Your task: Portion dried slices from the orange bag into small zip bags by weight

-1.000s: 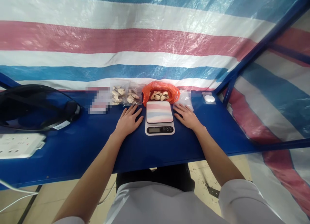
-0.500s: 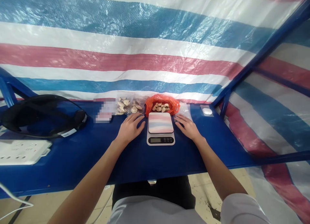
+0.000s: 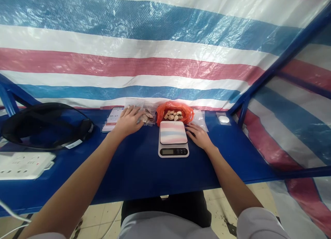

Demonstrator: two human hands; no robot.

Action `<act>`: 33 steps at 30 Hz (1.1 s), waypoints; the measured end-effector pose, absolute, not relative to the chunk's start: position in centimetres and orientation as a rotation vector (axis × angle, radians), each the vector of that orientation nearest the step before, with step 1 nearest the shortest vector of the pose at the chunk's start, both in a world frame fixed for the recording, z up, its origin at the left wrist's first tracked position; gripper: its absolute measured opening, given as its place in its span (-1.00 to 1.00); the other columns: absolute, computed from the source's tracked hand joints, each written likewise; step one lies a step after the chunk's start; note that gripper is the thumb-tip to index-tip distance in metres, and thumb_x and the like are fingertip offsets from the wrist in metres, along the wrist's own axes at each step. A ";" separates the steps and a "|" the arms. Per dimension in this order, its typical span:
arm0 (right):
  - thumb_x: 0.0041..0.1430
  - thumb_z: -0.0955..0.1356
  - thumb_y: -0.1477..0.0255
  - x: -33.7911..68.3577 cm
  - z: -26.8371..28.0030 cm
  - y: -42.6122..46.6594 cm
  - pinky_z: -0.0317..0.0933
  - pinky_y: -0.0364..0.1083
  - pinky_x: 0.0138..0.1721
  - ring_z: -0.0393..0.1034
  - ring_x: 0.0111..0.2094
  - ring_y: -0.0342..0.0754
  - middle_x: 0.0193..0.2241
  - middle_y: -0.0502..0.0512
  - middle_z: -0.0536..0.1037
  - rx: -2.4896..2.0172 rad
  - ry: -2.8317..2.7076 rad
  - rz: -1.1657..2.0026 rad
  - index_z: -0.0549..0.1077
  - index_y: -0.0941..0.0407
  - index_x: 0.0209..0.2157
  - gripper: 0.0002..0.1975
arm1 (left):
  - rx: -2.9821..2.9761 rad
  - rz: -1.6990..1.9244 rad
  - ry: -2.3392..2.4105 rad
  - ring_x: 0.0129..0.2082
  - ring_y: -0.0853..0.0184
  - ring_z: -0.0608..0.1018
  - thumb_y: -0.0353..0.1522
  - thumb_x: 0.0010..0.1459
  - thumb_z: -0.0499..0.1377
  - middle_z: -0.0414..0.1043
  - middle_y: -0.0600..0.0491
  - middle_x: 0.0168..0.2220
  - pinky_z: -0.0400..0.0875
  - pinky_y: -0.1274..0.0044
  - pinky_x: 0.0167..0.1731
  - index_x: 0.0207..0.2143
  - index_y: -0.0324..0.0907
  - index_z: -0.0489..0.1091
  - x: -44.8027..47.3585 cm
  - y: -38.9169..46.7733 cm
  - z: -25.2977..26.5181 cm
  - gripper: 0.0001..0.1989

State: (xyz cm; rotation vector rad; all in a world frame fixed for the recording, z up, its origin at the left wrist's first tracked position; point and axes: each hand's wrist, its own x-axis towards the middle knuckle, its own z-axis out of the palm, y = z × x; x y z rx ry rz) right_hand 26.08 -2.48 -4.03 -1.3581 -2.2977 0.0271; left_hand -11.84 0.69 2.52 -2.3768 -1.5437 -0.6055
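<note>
My left hand (image 3: 129, 121) lies palm down over clear plastic bags of pale, shell-like pieces. Its fingers are spread, and it covers most of the left bag. Beside its fingertips the other bag (image 3: 148, 117) shows its contents. My right hand (image 3: 198, 135) rests open on the table, fingertips close to the right edge of a white kitchen scale (image 3: 173, 150). The scale's shiny platform (image 3: 173, 132) bears only reflected stripes. Directly behind it, an orange plastic bag (image 3: 160, 112) gapes open around more pale pieces (image 3: 172, 115). Flat clear bags (image 3: 200, 119) lie just beyond my right hand.
A phone (image 3: 111, 123) showing a timer lies left of my left hand. Farther left are a black headband-like item (image 3: 49, 146) and a white power strip (image 3: 28, 165). A white rounded object (image 3: 223, 119) sits at the right. Striped sheeting (image 3: 144, 66) rises behind the blue table (image 3: 144, 177).
My left hand has moved left and away from me, from beside the scale onto the clear bags. My right hand stays by the scale. The view has shifted slightly.
</note>
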 end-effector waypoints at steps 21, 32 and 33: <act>0.41 0.23 0.34 25.9 -3.7 -2.8 0.14 0.20 0.35 0.32 0.28 0.13 0.20 0.18 0.48 -1.387 -2.313 0.060 0.54 0.09 0.08 -0.64 | -2.484 -0.655 -1.482 0.13 0.03 0.50 -0.42 0.23 -0.02 0.48 -0.11 0.14 0.36 0.19 0.18 0.04 -0.16 0.51 -13.2 2.4 2.1 -0.58; 0.37 0.28 0.37 26.1 -3.8 -2.9 0.32 0.18 0.25 0.40 0.21 0.16 0.13 0.19 0.55 -1.246 -2.188 0.049 0.59 0.08 0.03 -0.68 | -2.427 -0.974 -1.438 0.01 0.09 0.57 -0.34 0.31 -0.02 0.55 -0.14 0.02 0.44 0.27 0.10 0.00 -0.23 0.51 -12.9 1.9 2.8 -0.63; 0.38 0.28 0.37 26.1 -3.7 -2.9 0.33 0.18 0.23 0.41 0.20 0.16 0.12 0.20 0.56 -1.231 -2.172 0.047 0.59 0.08 0.03 -0.68 | -2.412 -1.023 -1.442 0.00 0.09 0.58 -0.33 0.31 -0.01 0.56 -0.14 0.01 0.44 0.28 0.09 -0.01 -0.22 0.51 -12.8 1.8 2.8 -0.63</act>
